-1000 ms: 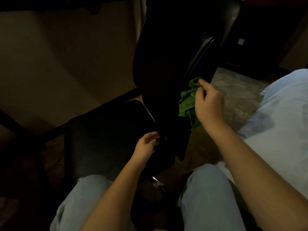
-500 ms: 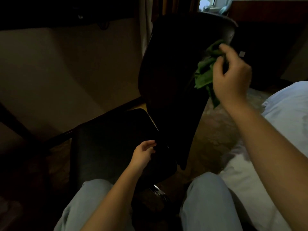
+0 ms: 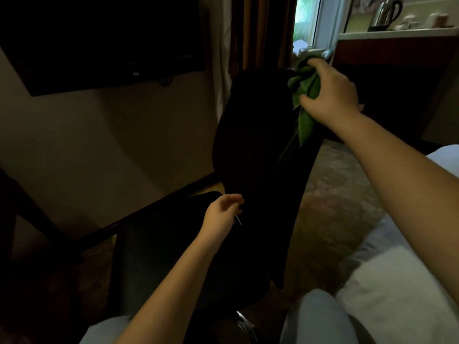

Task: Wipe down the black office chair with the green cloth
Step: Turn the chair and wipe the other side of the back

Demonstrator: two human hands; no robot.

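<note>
Two hands at black office chair (image 3: 255, 145): right hand (image 3: 330, 93) gripping green cloth (image 3: 306, 88) at backrest top, left hand (image 3: 221, 214) curled at backrest base, hold indeterminate; kettle (image 3: 385, 12) behind, bedding (image 3: 397, 294) alongside.

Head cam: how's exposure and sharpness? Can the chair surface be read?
Head view: dim, underexposed; the black chair is a near-featureless silhouette. The window is far brighter behind it. The green cloth in the right hand reads clearly, slightly soft. Straight edges bow from the wide lens.
</note>
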